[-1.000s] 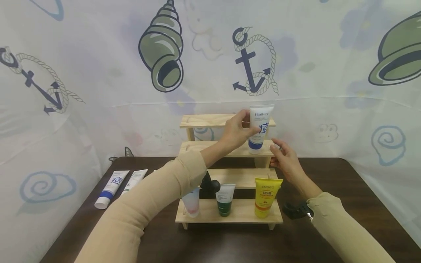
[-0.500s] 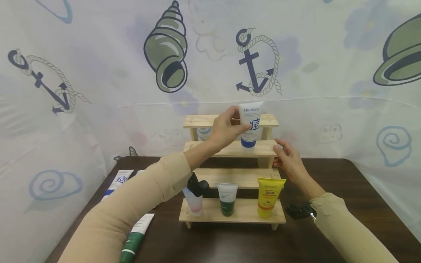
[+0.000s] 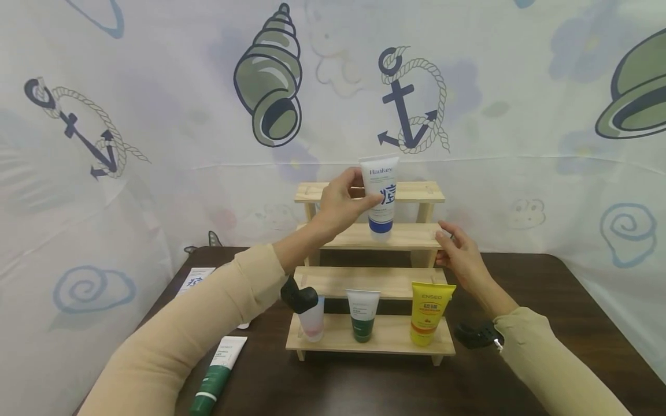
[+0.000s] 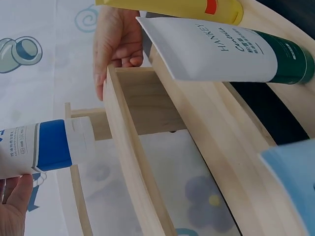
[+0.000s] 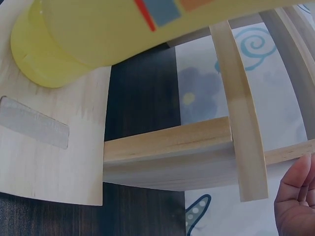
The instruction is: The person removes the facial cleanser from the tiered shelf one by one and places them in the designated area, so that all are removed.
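My left hand (image 3: 340,202) holds a white squeeze tube with a blue band (image 3: 381,193) upright, cap down, at the second tier from the top of a wooden step rack (image 3: 411,236). In the left wrist view a small gap shows between the tube's clear cap (image 4: 81,140) and the board. My right hand (image 3: 463,254) grips the right end of that same tier with thumb and fingers. On the lowest tier stand a pink-and-white tube (image 3: 313,320), a white-and-green tube (image 3: 362,315) and a yellow tube (image 3: 430,312).
On the dark table (image 3: 333,387) at left lie a green-and-white tube (image 3: 218,375) and another blue-and-white tube (image 3: 193,279), partly behind my left sleeve (image 3: 192,323). A patterned cloth (image 3: 333,104) hangs behind the rack.
My left hand has carried the blue-banded tube leftward along the tier, from near its right end to about the middle. My right hand has stayed at the rack's right end.
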Demonstrator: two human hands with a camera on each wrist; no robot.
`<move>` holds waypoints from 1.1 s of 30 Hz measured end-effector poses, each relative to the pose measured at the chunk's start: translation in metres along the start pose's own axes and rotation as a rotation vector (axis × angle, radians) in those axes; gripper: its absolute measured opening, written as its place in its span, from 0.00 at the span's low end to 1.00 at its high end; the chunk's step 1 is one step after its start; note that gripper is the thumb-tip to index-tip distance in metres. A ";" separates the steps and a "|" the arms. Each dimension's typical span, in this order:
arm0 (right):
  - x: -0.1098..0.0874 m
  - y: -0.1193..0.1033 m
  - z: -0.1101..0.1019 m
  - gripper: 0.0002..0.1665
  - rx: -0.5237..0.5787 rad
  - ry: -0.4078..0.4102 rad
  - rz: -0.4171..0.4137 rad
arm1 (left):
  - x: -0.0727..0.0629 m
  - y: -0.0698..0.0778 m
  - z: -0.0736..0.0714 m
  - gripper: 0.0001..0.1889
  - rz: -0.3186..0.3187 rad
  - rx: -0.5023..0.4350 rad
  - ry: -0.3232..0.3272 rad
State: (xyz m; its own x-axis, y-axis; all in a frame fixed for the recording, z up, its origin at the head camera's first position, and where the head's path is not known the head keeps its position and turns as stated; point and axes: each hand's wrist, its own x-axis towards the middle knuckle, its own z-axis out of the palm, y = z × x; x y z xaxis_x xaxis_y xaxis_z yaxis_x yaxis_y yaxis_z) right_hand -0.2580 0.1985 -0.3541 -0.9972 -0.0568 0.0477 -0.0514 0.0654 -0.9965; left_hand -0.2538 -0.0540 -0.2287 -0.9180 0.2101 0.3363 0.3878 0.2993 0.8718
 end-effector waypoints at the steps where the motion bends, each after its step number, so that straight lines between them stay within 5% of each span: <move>1: 0.000 0.000 0.000 0.36 -0.004 0.000 0.001 | -0.001 0.000 -0.002 0.20 0.001 -0.002 0.002; 15: -0.001 0.001 0.001 0.37 -0.023 -0.004 -0.008 | -0.018 -0.003 -0.040 0.20 -0.012 -0.010 0.053; 33: -0.002 -0.001 0.001 0.38 -0.014 -0.009 -0.012 | -0.050 -0.029 -0.098 0.24 -0.085 -0.037 0.136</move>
State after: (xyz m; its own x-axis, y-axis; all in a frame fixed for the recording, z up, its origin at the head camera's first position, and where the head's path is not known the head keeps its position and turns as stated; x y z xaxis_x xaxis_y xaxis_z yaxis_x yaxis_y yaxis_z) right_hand -0.2555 0.1975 -0.3534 -0.9961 -0.0662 0.0587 -0.0638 0.0791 -0.9948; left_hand -0.2270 -0.1649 -0.2361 -0.9512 0.0566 0.3032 0.3068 0.2754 0.9110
